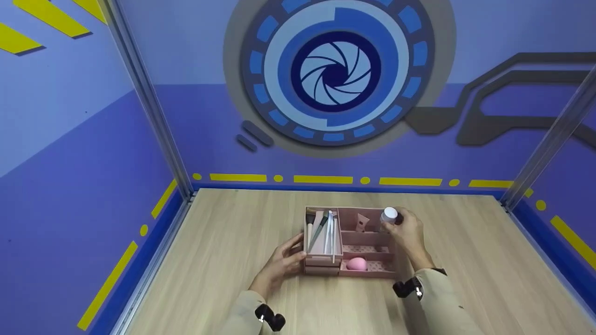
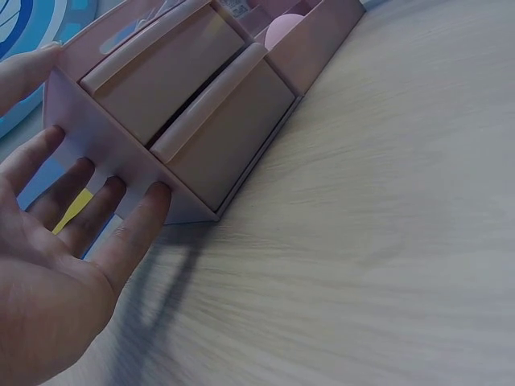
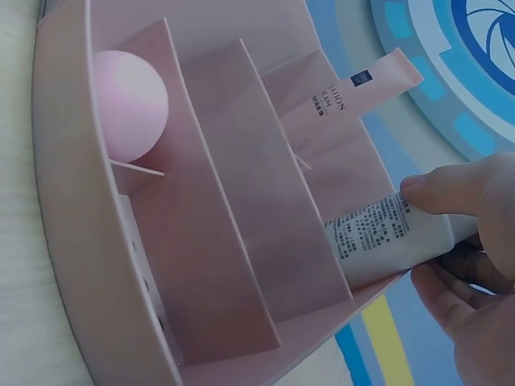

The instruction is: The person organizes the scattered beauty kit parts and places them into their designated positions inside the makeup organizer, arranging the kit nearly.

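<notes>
A pink desktop organizer [image 1: 368,274] stands on the table with two drawers [image 2: 161,76] at its left front. My left hand [image 1: 279,264] touches its left side with extended fingertips, the thumb near the top edge. At the back right compartment, my right hand [image 1: 410,236] pinches a white bottle [image 3: 394,241] between thumb and fingers; printed text covers its side, and its lower part is inside the compartment. A pink squeeze tube [image 3: 362,95] leans in the same back row. In the front compartment lies a pink egg-shaped makeup sponge [image 1: 357,264].
Several makeup brushes [image 1: 321,230] lie in the organizer's top left section. A middle divided row [image 1: 365,239] separates the tube from the sponge. The wooden table [image 1: 223,232] meets a blue printed wall [image 1: 200,130] behind, with metal posts [image 1: 153,107] at the corners.
</notes>
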`<act>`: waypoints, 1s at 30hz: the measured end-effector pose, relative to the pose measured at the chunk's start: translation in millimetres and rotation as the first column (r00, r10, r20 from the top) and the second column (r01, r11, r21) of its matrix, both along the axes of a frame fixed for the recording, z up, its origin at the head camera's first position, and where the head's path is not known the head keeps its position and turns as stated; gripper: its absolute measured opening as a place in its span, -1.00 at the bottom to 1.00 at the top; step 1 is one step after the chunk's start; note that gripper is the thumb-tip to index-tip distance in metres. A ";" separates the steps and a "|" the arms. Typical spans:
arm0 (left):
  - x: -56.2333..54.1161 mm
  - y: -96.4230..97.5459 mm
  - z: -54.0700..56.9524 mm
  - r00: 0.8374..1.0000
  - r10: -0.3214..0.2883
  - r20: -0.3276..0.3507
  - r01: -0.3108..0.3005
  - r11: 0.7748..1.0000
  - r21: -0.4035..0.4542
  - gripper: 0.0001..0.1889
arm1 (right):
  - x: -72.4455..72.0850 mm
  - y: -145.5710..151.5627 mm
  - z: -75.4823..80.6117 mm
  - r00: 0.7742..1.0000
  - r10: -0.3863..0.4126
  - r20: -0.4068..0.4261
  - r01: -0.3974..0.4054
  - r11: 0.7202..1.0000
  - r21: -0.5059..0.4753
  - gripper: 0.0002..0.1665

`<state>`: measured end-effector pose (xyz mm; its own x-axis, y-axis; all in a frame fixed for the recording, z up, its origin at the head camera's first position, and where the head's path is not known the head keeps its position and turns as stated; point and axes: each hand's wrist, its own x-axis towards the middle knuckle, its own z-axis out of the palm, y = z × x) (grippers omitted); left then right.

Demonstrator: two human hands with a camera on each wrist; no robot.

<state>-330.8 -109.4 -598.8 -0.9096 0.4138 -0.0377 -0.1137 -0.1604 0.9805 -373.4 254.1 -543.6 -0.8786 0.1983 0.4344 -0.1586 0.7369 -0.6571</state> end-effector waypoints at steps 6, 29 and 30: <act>-1.6 -0.8 -0.3 0.999 -0.018 -0.028 0.019 1.000 0.007 -0.27 | -0.5 -2.5 -0.8 1.000 -0.008 0.000 0.008 1.000 -0.005 -0.42; 0.6 1.2 -1.6 1.000 -0.005 -0.012 0.005 1.000 -0.004 -0.25 | -2.8 -2.8 -2.0 1.000 -0.021 0.013 0.021 1.000 0.006 -0.45; 0.6 1.0 -1.5 1.000 -0.006 -0.011 0.006 1.000 -0.003 -0.24 | -2.4 -2.2 -1.7 1.000 -0.021 0.010 0.021 1.000 0.008 -0.45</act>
